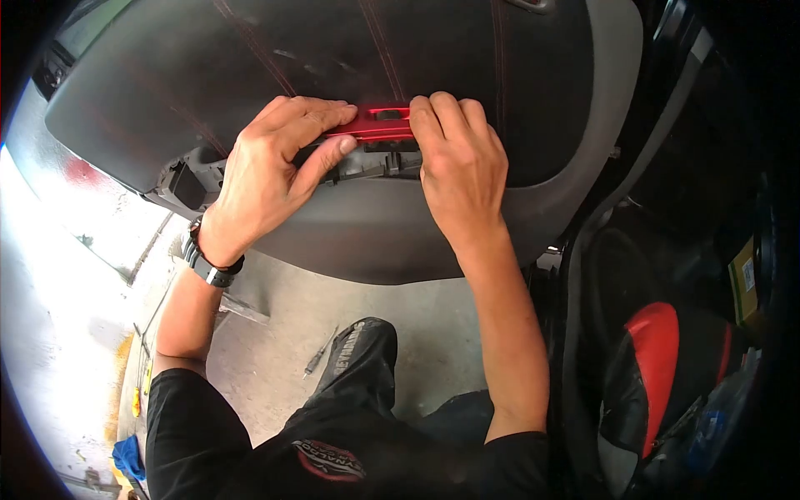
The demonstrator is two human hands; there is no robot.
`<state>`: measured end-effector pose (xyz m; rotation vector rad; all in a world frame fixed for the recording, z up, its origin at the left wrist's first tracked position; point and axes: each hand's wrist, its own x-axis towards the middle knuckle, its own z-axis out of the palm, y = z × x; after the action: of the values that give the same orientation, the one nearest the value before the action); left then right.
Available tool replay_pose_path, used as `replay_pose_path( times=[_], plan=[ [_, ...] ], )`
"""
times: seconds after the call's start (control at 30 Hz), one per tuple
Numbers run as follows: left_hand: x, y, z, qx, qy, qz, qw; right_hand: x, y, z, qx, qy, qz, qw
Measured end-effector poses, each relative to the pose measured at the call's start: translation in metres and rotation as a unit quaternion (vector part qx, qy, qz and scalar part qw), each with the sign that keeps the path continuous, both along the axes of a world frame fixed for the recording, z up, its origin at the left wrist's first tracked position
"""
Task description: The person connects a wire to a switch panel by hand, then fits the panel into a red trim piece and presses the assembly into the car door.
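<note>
A red trim piece (377,127) with a slot along its top lies against the car door panel (433,221), over an opening (379,164) that shows inner plastic parts. My left hand (279,158) pinches its left end, thumb below and fingers above. At the other end, my right hand (460,150) has its fingers curled over the piece; the fingertips and thumb are partly hidden. The panel is black with red stitching above and grey below.
A red and black seat (654,375) is inside the car at right. On the floor lie a screwdriver (315,362), a yellow-handled tool (136,402) and a blue cloth (128,457). Another opening with a dark block (182,185) shows at the panel's left edge.
</note>
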<state>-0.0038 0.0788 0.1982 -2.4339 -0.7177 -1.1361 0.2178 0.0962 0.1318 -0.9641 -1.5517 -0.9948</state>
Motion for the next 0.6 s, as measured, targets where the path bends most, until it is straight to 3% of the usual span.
replay_pose_path(
  times=[0.33,0.53,0.6],
  plan=[
    [0.003,-0.002,0.001,0.002,0.006,-0.001,1.000,0.000,-0.017,0.014,-0.075,-0.011,0.017,0.997],
    [-0.018,-0.001,0.011,-0.117,-0.018,-0.057,0.991,0.008,-0.027,0.009,-0.102,-0.004,0.014,0.995],
    [-0.025,0.001,0.010,-0.147,-0.012,-0.050,0.988,0.010,-0.034,0.013,-0.165,-0.020,0.016,0.986]
  ],
)
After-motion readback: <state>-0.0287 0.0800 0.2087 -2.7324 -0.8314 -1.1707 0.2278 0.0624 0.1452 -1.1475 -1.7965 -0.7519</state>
